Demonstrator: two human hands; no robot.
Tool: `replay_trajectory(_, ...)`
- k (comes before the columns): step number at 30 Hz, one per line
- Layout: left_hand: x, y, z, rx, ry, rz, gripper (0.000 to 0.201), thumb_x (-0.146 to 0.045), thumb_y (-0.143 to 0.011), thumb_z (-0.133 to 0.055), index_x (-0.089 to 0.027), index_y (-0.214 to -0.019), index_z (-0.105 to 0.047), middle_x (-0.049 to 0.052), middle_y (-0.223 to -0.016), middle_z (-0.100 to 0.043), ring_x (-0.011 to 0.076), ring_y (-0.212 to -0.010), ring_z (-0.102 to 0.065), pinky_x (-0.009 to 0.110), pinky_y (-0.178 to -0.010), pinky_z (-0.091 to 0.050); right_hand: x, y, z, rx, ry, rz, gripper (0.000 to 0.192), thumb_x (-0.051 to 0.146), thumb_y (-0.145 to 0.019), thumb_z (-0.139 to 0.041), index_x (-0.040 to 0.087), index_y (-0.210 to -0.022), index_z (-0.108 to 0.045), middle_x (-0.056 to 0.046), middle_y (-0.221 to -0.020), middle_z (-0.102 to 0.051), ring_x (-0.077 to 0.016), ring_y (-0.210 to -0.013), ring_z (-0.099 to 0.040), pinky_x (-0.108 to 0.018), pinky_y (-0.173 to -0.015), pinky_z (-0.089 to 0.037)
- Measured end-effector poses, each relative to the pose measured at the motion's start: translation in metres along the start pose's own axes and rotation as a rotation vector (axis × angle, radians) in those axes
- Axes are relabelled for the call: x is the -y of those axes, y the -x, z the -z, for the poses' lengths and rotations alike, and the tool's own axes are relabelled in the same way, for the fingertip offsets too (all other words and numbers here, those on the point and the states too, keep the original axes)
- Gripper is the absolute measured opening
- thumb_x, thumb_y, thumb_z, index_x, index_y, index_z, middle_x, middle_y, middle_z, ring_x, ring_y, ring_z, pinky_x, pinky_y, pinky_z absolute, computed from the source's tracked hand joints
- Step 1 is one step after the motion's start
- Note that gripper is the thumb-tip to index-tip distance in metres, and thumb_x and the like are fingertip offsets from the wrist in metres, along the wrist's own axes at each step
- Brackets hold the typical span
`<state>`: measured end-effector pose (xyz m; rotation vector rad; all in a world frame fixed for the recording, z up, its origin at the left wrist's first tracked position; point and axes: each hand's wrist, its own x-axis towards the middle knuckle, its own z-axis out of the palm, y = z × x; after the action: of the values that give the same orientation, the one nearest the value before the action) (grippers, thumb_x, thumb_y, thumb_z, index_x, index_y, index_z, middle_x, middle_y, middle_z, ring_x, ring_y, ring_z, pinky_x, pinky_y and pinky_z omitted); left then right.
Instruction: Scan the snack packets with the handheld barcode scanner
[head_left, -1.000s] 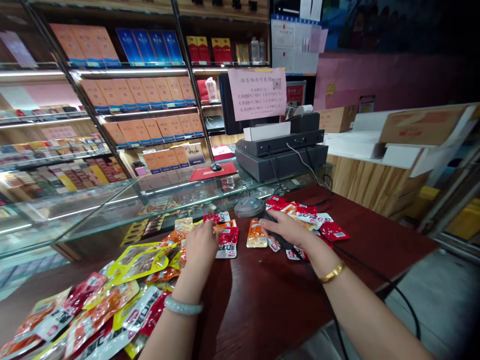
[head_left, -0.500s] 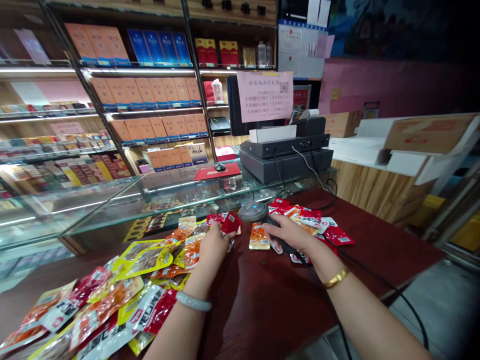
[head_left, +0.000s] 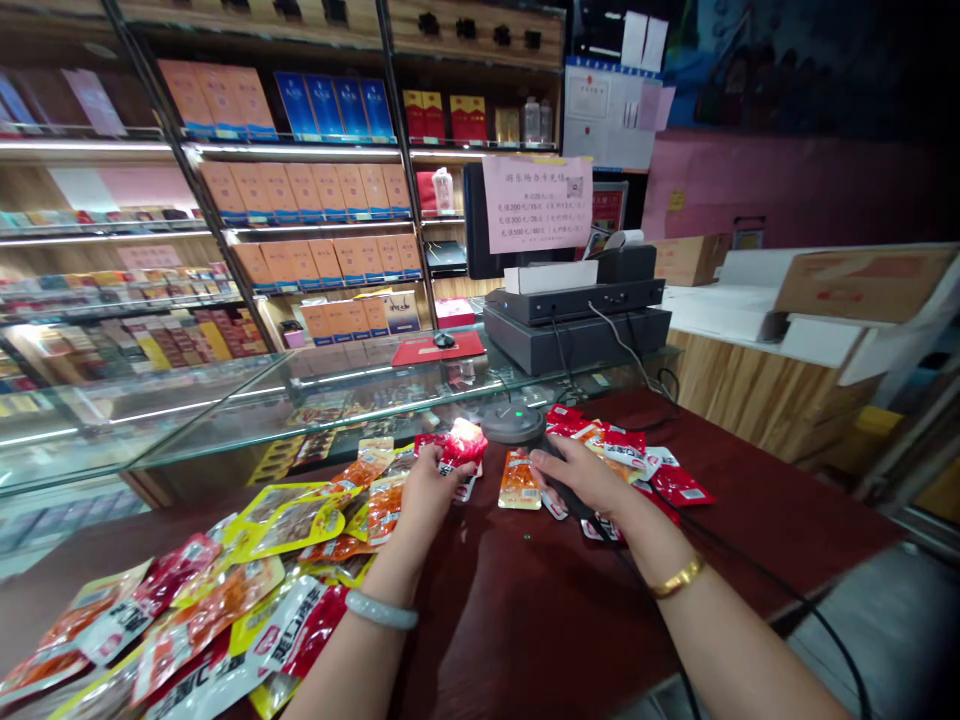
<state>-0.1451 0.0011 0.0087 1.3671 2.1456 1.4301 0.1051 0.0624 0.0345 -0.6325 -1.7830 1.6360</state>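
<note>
My right hand (head_left: pixel 581 474) is wrapped round the handle of a dark barcode scanner (head_left: pixel 511 424), whose head points left and shows a green light. In my left hand (head_left: pixel 433 488) is a red snack packet (head_left: pixel 466 446), lit brightly by the scanner's beam, just left of the scanner head. Under the scanner, between my hands, an orange snack packet (head_left: pixel 519 480) lies flat. To the left a large spread of yellow, orange and red snack packets (head_left: pixel 285 525) covers the table. A smaller heap of red packets (head_left: pixel 679 478) lies beyond my right hand.
The dark red table (head_left: pixel 517 610) meets a glass display counter (head_left: pixel 247 425) at the back. A cash drawer (head_left: pixel 577 335) and a monitor with a pink notice (head_left: pixel 538 205) stand there. The scanner's black cable (head_left: pixel 787 590) runs across the table's right side. Boxed goods fill the shelves.
The scanner's light has turned from blue to green, and its beam now glows on the red packet in my left hand. The view has shifted slightly; my hands stay nearly in place.
</note>
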Motion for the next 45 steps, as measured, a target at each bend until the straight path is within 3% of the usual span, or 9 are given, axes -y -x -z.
replay_trajectory(5, 0.003, 0.004, -0.016, 0.058, 0.158, 0.103, 0.041, -0.039, -0.061, -0.089, -0.023, -0.084, -0.059, 0.000, -0.073, -0.070, 0.0237, -0.073, -0.068, 0.033, -0.069, -0.050, 0.004, 0.001, 0.000, 0.002, -0.012, 0.001, 0.054, 0.072, -0.080, -0.073, 0.023, -0.088, -0.052, 0.007, -0.066, -0.056, -0.0090, -0.044, -0.048, -0.023, -0.039, -0.040)
replay_trajectory(9, 0.003, 0.012, -0.033, 0.370, 0.428, 0.065, 0.040, -0.032, -0.067, -0.088, -0.021, -0.100, -0.067, 0.009, -0.091, -0.078, 0.0272, -0.092, -0.074, 0.040, -0.084, -0.058, 0.007, 0.001, -0.001, 0.009, 0.036, 0.006, 0.056, 0.075, -0.079, -0.072, 0.023, -0.083, -0.052, 0.005, -0.065, -0.058, -0.0097, -0.045, -0.050, -0.024, -0.041, -0.042)
replay_trajectory(16, 0.015, 0.013, -0.013, 0.187, -0.495, -0.299, 0.059, -0.034, -0.083, -0.077, -0.012, -0.137, -0.064, 0.027, -0.154, -0.052, 0.0397, -0.156, -0.031, 0.061, -0.128, -0.007, 0.003, -0.001, -0.004, 0.015, 0.058, -0.008, 0.057, 0.075, -0.078, -0.072, 0.022, -0.088, -0.053, 0.007, -0.062, -0.057, -0.0094, -0.043, -0.049, -0.024, -0.041, -0.041)
replay_trajectory(21, 0.008, 0.018, -0.003, 0.341, -0.752, -0.285, 0.047, -0.044, -0.095, -0.061, -0.021, -0.136, -0.065, 0.022, -0.147, -0.061, 0.0376, -0.141, -0.054, 0.067, -0.125, 0.000, 0.001, -0.002, -0.005, 0.039, 0.088, -0.015, 0.055, 0.073, -0.081, -0.071, 0.022, -0.088, -0.053, 0.008, -0.061, -0.056, -0.0091, -0.043, -0.049, -0.023, -0.041, -0.040)
replay_trajectory(25, -0.010, 0.015, 0.008, 0.335, -0.904, -0.299, 0.029, -0.031, -0.098, -0.054, -0.023, -0.111, -0.078, 0.016, -0.103, -0.080, 0.0338, -0.105, -0.074, 0.058, -0.124, -0.019, -0.003, -0.003, -0.003, 0.033, 0.098, -0.036, 0.053, 0.072, -0.082, -0.072, 0.023, -0.088, -0.052, 0.007, -0.064, -0.058, -0.0095, -0.044, -0.051, -0.023, -0.041, -0.041)
replay_trajectory(29, -0.013, 0.013, 0.011, 0.243, -0.875, -0.335, 0.037, -0.039, -0.092, -0.064, -0.022, -0.123, -0.074, 0.018, -0.120, -0.075, 0.0360, -0.118, -0.066, 0.047, -0.106, -0.043, -0.005, -0.003, -0.002, 0.052, 0.120, -0.051, 0.051, 0.070, -0.083, -0.072, 0.023, -0.089, -0.052, 0.007, -0.063, -0.058, -0.0099, -0.044, -0.050, -0.023, -0.040, -0.041)
replay_trajectory(37, -0.013, 0.018, -0.002, 0.456, -0.784, -0.155, 0.048, -0.055, -0.079, -0.077, -0.017, -0.107, -0.068, 0.017, -0.112, -0.074, 0.0348, -0.110, -0.069, 0.039, -0.086, -0.049, -0.002, -0.002, -0.004, 0.065, 0.157, -0.039, 0.050, 0.069, -0.084, -0.071, 0.023, -0.087, -0.052, 0.007, -0.060, -0.056, -0.0100, -0.044, -0.050, -0.023, -0.043, -0.041)
replay_trajectory(39, -0.014, 0.014, 0.002, 0.414, -0.634, -0.016, 0.045, -0.047, -0.082, -0.076, -0.019, -0.114, -0.062, 0.014, -0.110, -0.076, 0.0301, -0.101, -0.072, 0.033, -0.077, -0.048, -0.002, -0.002, -0.004, 0.067, 0.150, -0.045, 0.049, 0.068, -0.084, -0.072, 0.023, -0.086, -0.051, 0.006, -0.061, -0.056, -0.0103, -0.044, -0.051, -0.023, -0.043, -0.041)
replay_trajectory(45, -0.006, -0.005, 0.027, -0.054, -0.313, 0.142, 0.043, -0.048, -0.089, -0.068, -0.020, -0.119, -0.056, 0.011, -0.106, -0.076, 0.0280, -0.096, -0.073, 0.032, -0.075, -0.048, -0.001, -0.001, -0.008, 0.104, 0.156, -0.095, 0.049, 0.068, -0.083, -0.073, 0.024, -0.083, -0.051, 0.007, -0.060, -0.056, -0.0096, -0.042, -0.050, -0.022, -0.039, -0.042)
